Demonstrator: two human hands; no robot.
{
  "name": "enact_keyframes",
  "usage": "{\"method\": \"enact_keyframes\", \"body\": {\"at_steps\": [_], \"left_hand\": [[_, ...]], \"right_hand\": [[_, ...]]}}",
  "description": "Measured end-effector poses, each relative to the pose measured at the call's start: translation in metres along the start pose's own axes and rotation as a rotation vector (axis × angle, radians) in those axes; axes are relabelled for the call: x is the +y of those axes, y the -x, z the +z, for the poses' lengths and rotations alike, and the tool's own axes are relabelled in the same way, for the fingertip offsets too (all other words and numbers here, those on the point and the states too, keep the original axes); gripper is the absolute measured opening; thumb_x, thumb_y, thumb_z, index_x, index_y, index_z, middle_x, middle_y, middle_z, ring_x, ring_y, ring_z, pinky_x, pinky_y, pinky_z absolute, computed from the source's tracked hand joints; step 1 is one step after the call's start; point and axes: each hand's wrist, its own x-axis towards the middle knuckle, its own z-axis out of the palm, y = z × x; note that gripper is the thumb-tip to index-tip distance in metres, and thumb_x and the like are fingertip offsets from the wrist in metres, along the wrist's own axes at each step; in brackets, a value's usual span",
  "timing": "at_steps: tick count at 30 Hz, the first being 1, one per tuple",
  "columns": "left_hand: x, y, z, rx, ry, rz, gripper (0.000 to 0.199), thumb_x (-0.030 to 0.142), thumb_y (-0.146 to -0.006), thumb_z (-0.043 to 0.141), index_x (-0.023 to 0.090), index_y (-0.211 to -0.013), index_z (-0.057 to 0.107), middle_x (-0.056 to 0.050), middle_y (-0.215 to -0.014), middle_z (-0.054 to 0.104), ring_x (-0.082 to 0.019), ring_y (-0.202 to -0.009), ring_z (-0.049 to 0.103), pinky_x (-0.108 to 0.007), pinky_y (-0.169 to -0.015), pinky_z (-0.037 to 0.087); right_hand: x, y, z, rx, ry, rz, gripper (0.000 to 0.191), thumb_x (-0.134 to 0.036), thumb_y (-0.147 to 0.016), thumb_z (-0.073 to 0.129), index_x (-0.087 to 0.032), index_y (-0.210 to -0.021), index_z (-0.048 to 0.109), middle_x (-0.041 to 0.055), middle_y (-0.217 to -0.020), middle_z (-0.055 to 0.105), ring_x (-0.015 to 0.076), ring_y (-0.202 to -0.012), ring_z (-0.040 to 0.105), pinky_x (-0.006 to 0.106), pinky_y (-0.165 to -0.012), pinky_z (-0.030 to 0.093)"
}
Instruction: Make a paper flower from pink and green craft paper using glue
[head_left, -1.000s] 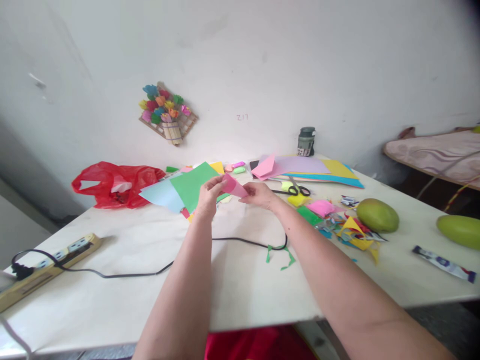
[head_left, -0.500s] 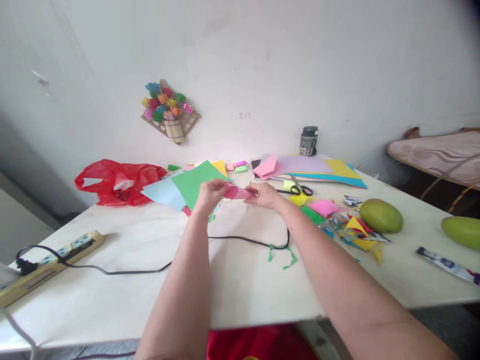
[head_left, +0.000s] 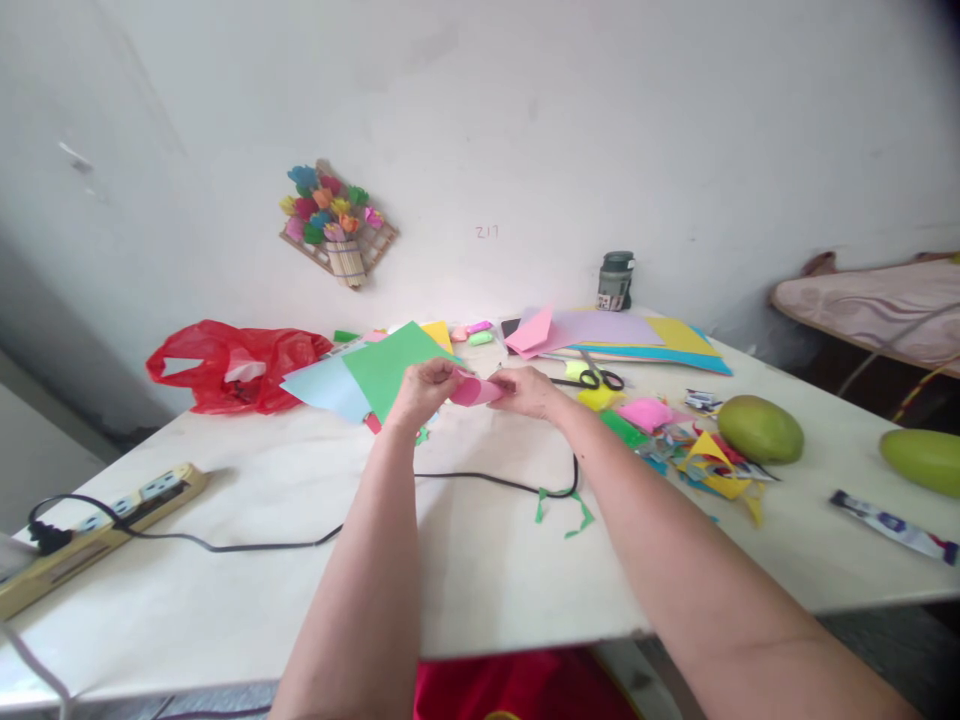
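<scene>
A small piece of pink paper (head_left: 474, 391), curved into a roll, is held above the white table between my two hands. My left hand (head_left: 424, 388) pinches its left end. At the other end, the fingers of my right hand (head_left: 526, 390) are closed on it. Just behind my left hand lies a green paper sheet (head_left: 390, 362), partly over a light blue sheet (head_left: 330, 388). Black-handled scissors (head_left: 600, 379) rest to the right of my right hand. My fingertips hide the ends of the pink paper.
A black cord (head_left: 247, 547) crosses the table from the power strip (head_left: 161, 490). On the left is a red plastic bag (head_left: 232, 365). Paper scraps (head_left: 705, 465), green mangoes (head_left: 760, 429) and a tube (head_left: 892, 525) lie on the right. A dark bottle (head_left: 615, 280) stands at the back.
The pink paper shows a little more open and lower at its front edge between my fingers. Both hands stay nearly in place; the view has shifted slightly.
</scene>
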Motion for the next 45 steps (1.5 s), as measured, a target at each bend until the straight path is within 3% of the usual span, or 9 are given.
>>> {"method": "enact_keyframes", "body": {"at_steps": [3, 7, 13, 17, 21, 26, 32, 38, 45], "left_hand": [[-0.002, -0.001, 0.000, 0.020, -0.020, 0.007, 0.014, 0.024, -0.065, 0.058, 0.012, -0.073, 0.061, -0.005, -0.071, 0.067, -0.014, -0.063, 0.060, -0.022, -0.058, 0.045], [-0.003, -0.002, 0.000, 0.168, -0.059, -0.042, 0.010, 0.019, -0.060, 0.056, 0.013, -0.067, 0.059, -0.002, -0.061, 0.063, -0.012, -0.055, 0.057, -0.021, -0.051, 0.042], [-0.004, -0.005, 0.001, 0.271, -0.228, -0.107, 0.013, 0.018, -0.055, 0.052, 0.013, -0.063, 0.061, 0.001, -0.051, 0.058, -0.011, -0.048, 0.053, -0.020, -0.046, 0.039], [-0.004, -0.007, 0.004, 0.290, -0.308, -0.082, 0.013, 0.019, -0.055, 0.052, 0.014, -0.062, 0.061, 0.001, -0.050, 0.057, -0.011, -0.048, 0.051, -0.020, -0.045, 0.037], [0.006, -0.010, 0.013, 0.292, -0.370, -0.049, 0.012, 0.020, -0.055, 0.052, 0.014, -0.061, 0.062, 0.001, -0.049, 0.057, -0.011, -0.049, 0.051, -0.020, -0.047, 0.037], [0.020, -0.018, 0.027, 0.231, -0.492, 0.072, 0.017, 0.018, -0.058, 0.051, 0.015, -0.066, 0.066, -0.003, -0.060, 0.064, -0.015, -0.059, 0.057, -0.023, -0.057, 0.042], [0.033, -0.023, 0.032, 0.173, -0.717, 0.096, 0.021, 0.016, -0.063, 0.051, 0.018, -0.072, 0.070, -0.006, -0.069, 0.067, -0.020, -0.070, 0.060, -0.026, -0.064, 0.043], [0.040, -0.022, 0.030, 0.092, -0.909, 0.069, 0.023, 0.016, -0.067, 0.050, 0.019, -0.074, 0.071, -0.010, -0.071, 0.066, -0.024, -0.070, 0.060, -0.030, -0.063, 0.043], [0.047, -0.027, 0.028, 0.038, -0.930, 0.084, 0.021, 0.018, -0.066, 0.051, 0.020, -0.068, 0.071, -0.007, -0.063, 0.064, -0.020, -0.061, 0.057, -0.028, -0.057, 0.039]], "right_hand": [[0.003, 0.000, 0.002, -0.048, -0.063, -0.016, 0.036, -0.021, -0.063, 0.062, -0.017, -0.098, 0.064, 0.0041, -0.090, 0.067, 0.0188, -0.082, 0.060, 0.027, -0.071, 0.044], [0.007, -0.003, 0.003, -0.098, -0.216, -0.076, 0.056, -0.010, -0.061, 0.055, -0.018, -0.117, 0.056, 0.0061, -0.113, 0.061, 0.0211, -0.102, 0.056, 0.030, -0.087, 0.041], [-0.009, -0.004, -0.010, 0.058, -0.409, 0.003, 0.042, -0.032, -0.074, 0.055, -0.015, -0.112, 0.059, 0.0091, -0.117, 0.059, 0.0219, -0.109, 0.053, 0.033, -0.091, 0.040], [-0.034, -0.004, -0.019, 0.143, -0.211, -0.034, 0.039, -0.036, -0.074, 0.056, -0.017, -0.107, 0.062, 0.0066, -0.110, 0.063, 0.0193, -0.102, 0.057, 0.031, -0.088, 0.041], [-0.055, -0.005, -0.021, 0.190, 0.212, -0.069, 0.036, -0.028, -0.070, 0.057, -0.019, -0.105, 0.063, 0.0058, -0.105, 0.065, 0.0230, -0.096, 0.058, 0.035, -0.087, 0.038], [-0.069, -0.009, -0.027, 0.151, 0.517, 0.047, 0.023, -0.021, -0.075, 0.049, -0.016, -0.088, 0.067, 0.0125, -0.082, 0.067, 0.0255, -0.086, 0.059, 0.035, -0.080, 0.037], [-0.067, -0.018, -0.038, 0.120, 0.593, 0.064, 0.028, -0.018, -0.078, 0.045, -0.018, -0.095, 0.066, 0.0130, -0.082, 0.066, 0.0250, -0.087, 0.060, 0.031, -0.074, 0.039], [-0.056, -0.025, -0.041, 0.013, 0.593, 0.064, 0.026, -0.019, -0.077, 0.045, -0.020, -0.083, 0.070, 0.0103, -0.084, 0.067, 0.0243, -0.083, 0.061, 0.030, -0.066, 0.040], [-0.050, -0.027, -0.043, 0.017, 0.559, 0.047, 0.028, -0.022, -0.079, 0.043, -0.022, -0.086, 0.070, 0.0083, -0.086, 0.068, 0.0222, -0.084, 0.060, 0.030, -0.069, 0.040]]}}
